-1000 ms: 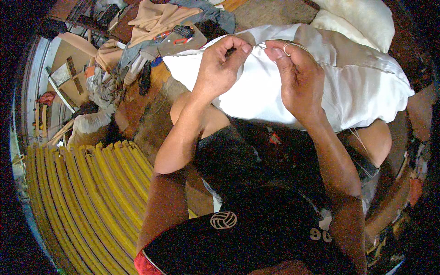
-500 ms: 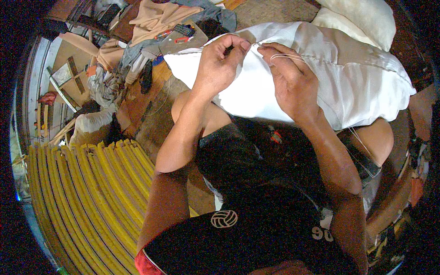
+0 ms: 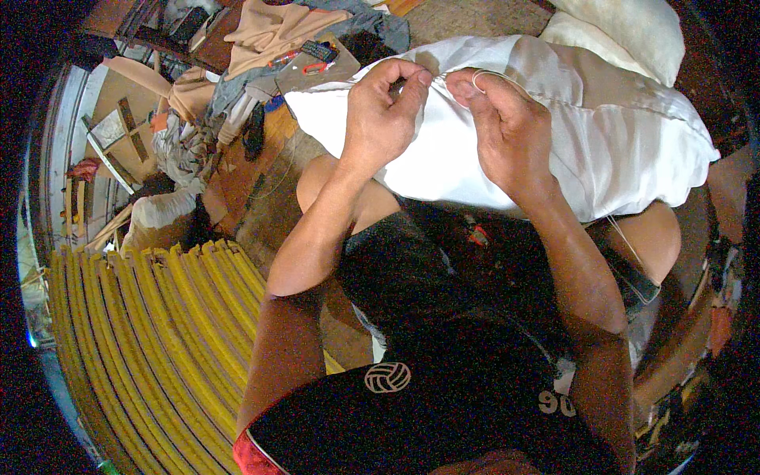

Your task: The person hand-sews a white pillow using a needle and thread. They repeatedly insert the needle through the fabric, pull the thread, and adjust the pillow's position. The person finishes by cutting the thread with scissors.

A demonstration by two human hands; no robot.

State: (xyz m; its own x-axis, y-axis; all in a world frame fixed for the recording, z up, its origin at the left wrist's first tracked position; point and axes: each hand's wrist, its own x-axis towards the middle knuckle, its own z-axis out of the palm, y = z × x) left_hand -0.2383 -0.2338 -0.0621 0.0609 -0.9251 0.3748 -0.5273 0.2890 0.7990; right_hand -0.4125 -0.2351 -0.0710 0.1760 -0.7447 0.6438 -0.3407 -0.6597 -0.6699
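A stuffed white cushion with a glossy cover lies across my lap. My left hand is closed in a pinch on the seam edge of its cover, at the far side. Just right of it, my right hand is also pinched, its fingertips close to the same seam but apart from the left ones. White thread loops over the right index finger and runs into that pinch. Any needle between the fingertips is too small to make out. Another thread strand hangs from the cushion beside my right knee.
At my left stands a yellow slatted piece. Beyond the cushion's left end lie a red cutter, a dark remote-like object and beige cloth. A cream pillow rests at the far right. A small red tool shows between my legs.
My right hand has curled from nearly flat fingers into a tighter pinch, turning slightly at the seam. The thread loop over its fingers has shifted up. My left hand stays almost in place.
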